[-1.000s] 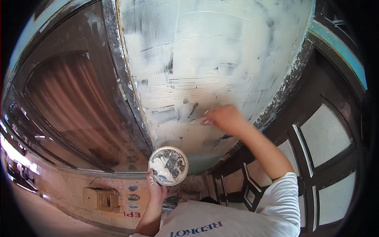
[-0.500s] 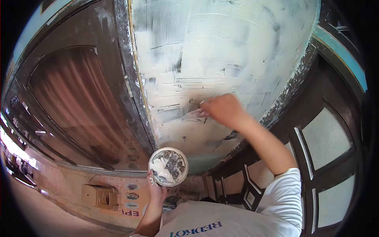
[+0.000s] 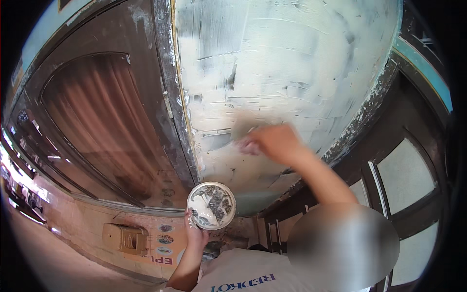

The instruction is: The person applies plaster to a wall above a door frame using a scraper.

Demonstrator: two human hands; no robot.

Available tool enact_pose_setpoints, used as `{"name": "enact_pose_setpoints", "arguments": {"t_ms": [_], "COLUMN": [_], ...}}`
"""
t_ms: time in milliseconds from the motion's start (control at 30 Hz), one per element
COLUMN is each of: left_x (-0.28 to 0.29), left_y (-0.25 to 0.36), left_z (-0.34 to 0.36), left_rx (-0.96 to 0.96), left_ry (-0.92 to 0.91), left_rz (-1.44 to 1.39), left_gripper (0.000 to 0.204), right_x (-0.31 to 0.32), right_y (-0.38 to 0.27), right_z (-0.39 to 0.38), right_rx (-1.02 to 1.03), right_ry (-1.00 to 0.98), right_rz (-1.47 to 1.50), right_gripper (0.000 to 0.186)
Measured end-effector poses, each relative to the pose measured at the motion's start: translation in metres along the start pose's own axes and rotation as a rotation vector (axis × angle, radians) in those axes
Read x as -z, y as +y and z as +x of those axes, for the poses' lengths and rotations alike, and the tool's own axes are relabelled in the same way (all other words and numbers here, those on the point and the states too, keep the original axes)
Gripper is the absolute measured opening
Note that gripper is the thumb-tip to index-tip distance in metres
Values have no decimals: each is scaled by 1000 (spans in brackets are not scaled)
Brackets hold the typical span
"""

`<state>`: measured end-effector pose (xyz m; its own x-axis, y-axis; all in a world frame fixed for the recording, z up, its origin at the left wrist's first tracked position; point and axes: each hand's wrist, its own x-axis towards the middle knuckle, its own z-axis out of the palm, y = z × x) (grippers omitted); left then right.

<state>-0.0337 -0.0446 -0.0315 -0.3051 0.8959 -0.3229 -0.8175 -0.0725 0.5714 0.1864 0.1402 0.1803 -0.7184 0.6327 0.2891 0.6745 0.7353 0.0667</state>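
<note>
Nearer the left edge of the wall than earlier, the right hand is blurred, fingers curled; what they grip I cannot tell. White coating lies on the wall in ridged streaks, grey patches showing through. Before its lower left corner, the left hand grips a round pale tub, white paste mostly on its left, dark grey smears on the right.

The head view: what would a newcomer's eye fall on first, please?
First, the large, streaky pale wall filling the upper middle. Next, the right hand, blurred, in front of the wall's lower part. Below, near the picture's middle, the left hand holds a round bowl with white paste inside.
</note>
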Motion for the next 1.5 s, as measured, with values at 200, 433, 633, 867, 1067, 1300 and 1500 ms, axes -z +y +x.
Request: {"name": "enact_pose_setpoints", "arguments": {"t_ms": [200, 433, 633, 867, 1067, 1300, 1500], "left_x": [8, 6, 12, 18, 29, 26, 35], "left_y": [2, 15, 5, 16, 20, 16, 20], "left_z": [0, -10, -1, -10, -7, -5, -4], "left_rx": [-1, -12, -9, -5, -73, -54, -42], "left_ry": [-21, 55, 46, 60, 14, 27, 47], "left_rz": [15, -19, -10, -31, -53, -41, -20], "left_gripper": [43, 42, 40, 40, 41, 41, 42], "right_x": [-53, 37, -126, -52, 49, -126, -78], "right_y": [-7, -11, -38, -28, -40, -67, -55], "right_z": [30, 26, 23, 64, 62, 57, 91], "right_rx": [28, 22, 153, 32, 79, 178, 147], "right_ry": [93, 185, -179, 169, 93, -206, 95], "right_rz": [-296, -65, -227, -249, -205, -190, -338], "right_gripper": [16, 20, 14, 10, 15, 9, 7]}}
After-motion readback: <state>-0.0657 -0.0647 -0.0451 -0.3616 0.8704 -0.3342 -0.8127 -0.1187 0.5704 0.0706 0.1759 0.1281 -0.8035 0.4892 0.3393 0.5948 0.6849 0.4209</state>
